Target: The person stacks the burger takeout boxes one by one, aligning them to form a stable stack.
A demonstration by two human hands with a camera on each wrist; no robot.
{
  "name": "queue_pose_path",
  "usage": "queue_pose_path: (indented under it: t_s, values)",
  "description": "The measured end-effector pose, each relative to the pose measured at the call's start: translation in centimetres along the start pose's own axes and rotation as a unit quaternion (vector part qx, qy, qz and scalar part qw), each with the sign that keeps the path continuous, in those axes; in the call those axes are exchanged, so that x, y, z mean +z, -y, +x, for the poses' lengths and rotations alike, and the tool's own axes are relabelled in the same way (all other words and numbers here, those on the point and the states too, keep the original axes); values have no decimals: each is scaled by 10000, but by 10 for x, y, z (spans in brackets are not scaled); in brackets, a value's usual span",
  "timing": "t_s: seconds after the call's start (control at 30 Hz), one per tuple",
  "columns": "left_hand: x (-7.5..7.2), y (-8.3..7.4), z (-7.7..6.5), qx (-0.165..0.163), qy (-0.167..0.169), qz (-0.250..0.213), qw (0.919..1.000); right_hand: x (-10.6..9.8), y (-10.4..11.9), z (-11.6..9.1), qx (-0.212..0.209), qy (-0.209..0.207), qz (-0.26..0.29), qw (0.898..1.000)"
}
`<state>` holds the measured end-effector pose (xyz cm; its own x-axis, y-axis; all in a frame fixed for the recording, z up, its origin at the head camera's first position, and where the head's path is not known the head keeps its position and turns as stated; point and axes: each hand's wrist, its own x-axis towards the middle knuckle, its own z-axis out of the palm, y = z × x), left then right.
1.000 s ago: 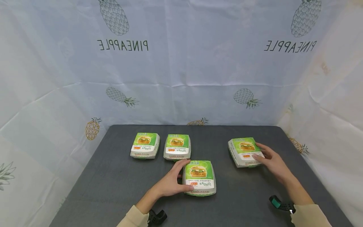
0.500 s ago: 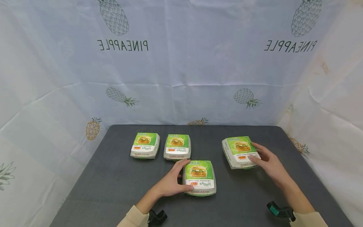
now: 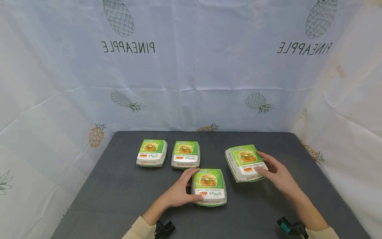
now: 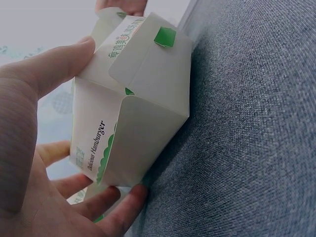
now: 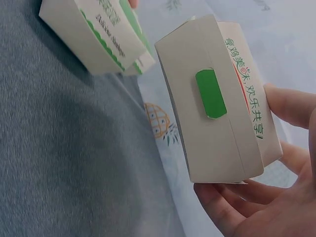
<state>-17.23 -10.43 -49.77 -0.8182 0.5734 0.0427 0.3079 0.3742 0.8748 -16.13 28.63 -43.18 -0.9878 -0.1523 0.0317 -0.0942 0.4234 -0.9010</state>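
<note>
My left hand [image 3: 179,192] grips the left side of a green and white hamburger box [image 3: 210,182] at the front middle, thumb on the near edge and fingers at the far edge. In the left wrist view that box [image 4: 148,94] rests on the dark cloth. To the right, my right hand [image 3: 276,172] holds a second hamburger box [image 3: 246,162] by its right side, slightly turned. The right wrist view shows this box [image 5: 212,103] raised over the table, its green tab facing the camera and the fingers underneath.
Two more hamburger boxes, one at the far left [image 3: 151,153] and one beside it [image 3: 185,155], stand towards the back of the dark table [image 3: 119,192]. A white curtain with pineapple prints [image 3: 191,66] surrounds the table's back and sides.
My right hand has carried its hamburger box leftwards and a little nearer, towards the box under my left hand. The left hand and its box stay in place.
</note>
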Motion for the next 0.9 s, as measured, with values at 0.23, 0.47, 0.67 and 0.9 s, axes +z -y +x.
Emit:
queue_pose_path:
  t_s: [0.23,0.47,0.67,0.9]
  values:
    - [0,-1,0,-11,20,-24,10000,11,8,-3,-139,171,253,9994]
    - [0,-2,0,-5,4,-4,10000,23,11,-2,-270,309,324,9986]
    - [0,-2,1,-11,4,57,10000,33,13,-2,-258,482,503,9972]
    - [2,-2,1,26,-22,117,9999,45,15,-4,-386,687,682,9946]
